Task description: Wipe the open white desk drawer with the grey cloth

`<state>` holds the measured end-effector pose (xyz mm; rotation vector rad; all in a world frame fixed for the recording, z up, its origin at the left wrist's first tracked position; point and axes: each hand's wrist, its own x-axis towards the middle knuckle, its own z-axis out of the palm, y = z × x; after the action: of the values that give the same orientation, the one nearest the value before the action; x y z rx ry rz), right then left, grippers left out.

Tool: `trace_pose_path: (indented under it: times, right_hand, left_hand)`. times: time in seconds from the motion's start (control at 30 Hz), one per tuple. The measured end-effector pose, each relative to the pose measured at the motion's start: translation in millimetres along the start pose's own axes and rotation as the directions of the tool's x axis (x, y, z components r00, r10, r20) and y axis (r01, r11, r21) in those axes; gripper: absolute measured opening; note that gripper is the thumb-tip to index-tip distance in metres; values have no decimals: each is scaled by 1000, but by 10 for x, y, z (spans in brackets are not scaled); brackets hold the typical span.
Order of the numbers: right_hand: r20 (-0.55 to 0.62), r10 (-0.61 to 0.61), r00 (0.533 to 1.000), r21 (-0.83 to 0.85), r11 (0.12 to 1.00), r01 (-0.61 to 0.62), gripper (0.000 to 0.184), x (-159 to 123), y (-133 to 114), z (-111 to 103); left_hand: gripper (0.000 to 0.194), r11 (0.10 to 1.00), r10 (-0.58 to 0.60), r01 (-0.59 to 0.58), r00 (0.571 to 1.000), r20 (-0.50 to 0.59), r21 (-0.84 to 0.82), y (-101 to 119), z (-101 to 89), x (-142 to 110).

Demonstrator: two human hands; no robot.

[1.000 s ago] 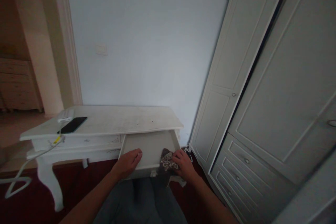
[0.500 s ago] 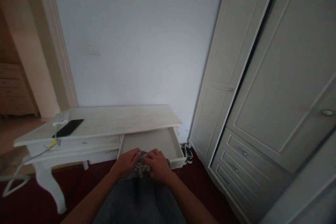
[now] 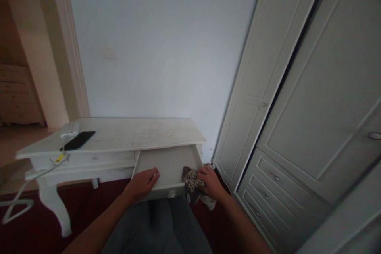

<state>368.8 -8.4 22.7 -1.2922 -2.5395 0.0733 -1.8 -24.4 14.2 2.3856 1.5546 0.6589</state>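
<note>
My right hand (image 3: 210, 182) is closed on a crumpled brown patterned cloth (image 3: 193, 180) at the right front corner of the pulled-out drawer (image 3: 166, 166). Part of the cloth lies over the drawer's front edge, and a pale piece of fabric (image 3: 208, 202) hangs below it. Over the drawer's left front corner, my left hand (image 3: 144, 182) has its fingers curled together. A tiny pale spot shows at its fingertips; I cannot tell what it is. Between the hands, the drawer's bare bottom and its front knob (image 3: 172, 194) are visible.
The white table (image 3: 143, 131) stands against the wall. A dark phone (image 3: 79, 141) and a white box-like item (image 3: 70, 130) lie at its left, with a pale cable (image 3: 38, 178) hanging off. A wardrobe (image 3: 253, 87) stands at the right. Dark red carpet (image 3: 86, 206) covers the floor.
The cloth has gone from between both hands to the right, held in my right hand alone. My left hand has let go of it and stays at the drawer's left side.
</note>
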Motion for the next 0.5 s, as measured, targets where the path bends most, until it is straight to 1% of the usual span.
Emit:
trace_pose_path:
  times: [0.07,0.13,0.2,0.27,0.33,0.4,0.5]
  right_hand:
    - [-12,16,1000,-12,1000,-16,20,-5,-31,43]
    - [-35,23,999,-23,999,-24,21,-11,-65,88]
    - [-52,19,998,-37,999,-21,23,-22,-75,111]
    - [-44,2,999,-45,999,-4,29,-31,-62,105]
    - [-22,-18,1000,-46,999,17,33,-24,-37,75]
    - [-4,-31,1000,-49,998,31,34,-3,-5,29]
    - [-4,-29,1000,-62,998,29,32,29,41,-37]
  left_hand:
    - [50,998,-14,13,1000,14,56,4,12,-2]
    - [54,990,2,-10,998,56,139,-6,34,-15]
    - [56,969,64,-98,986,153,225,-30,60,-35]
    - [52,936,119,-197,957,265,291,-61,86,-51]
    - [44,906,122,-244,933,339,345,-83,119,-53]
    - [37,896,99,-239,930,355,375,-87,169,-39]
    - [33,911,96,-212,943,318,353,-69,273,-12]
